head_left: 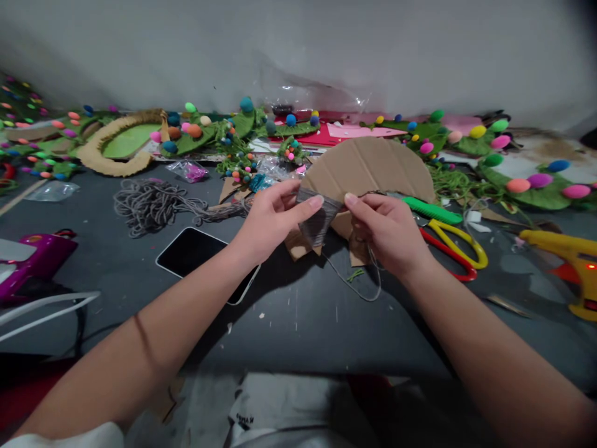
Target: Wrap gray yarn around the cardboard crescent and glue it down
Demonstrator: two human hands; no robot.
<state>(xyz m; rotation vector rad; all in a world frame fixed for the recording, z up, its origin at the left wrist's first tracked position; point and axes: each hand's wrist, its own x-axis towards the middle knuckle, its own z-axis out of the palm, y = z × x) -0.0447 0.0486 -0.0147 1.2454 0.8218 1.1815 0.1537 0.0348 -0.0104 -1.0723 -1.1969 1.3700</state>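
A brown cardboard cutout (pixel 373 165) with a rounded top is held up over the table. Grey yarn (pixel 319 221) is wound tightly round its left part. My left hand (pixel 275 218) is closed on that wrapped part, thumb lying across the front. Close by on the right, my right hand (pixel 389 230) pinches at the cutout's lower edge. A loose yarn strand (pixel 357 289) loops down from the wrapped part and back up into the right hand's fingers, which are partly hidden. Lower cardboard tabs show beneath the hands.
A grey yarn heap (pixel 152 205) and a phone (pixel 186 249) lie left. Scissors (pixel 459 249), a green-handled tool (pixel 433 210) and a yellow glue gun (pixel 566 255) are right. A purple device (pixel 40 261) stands far left. Green felt pieces with coloured balls (pixel 193 130) line the wall.
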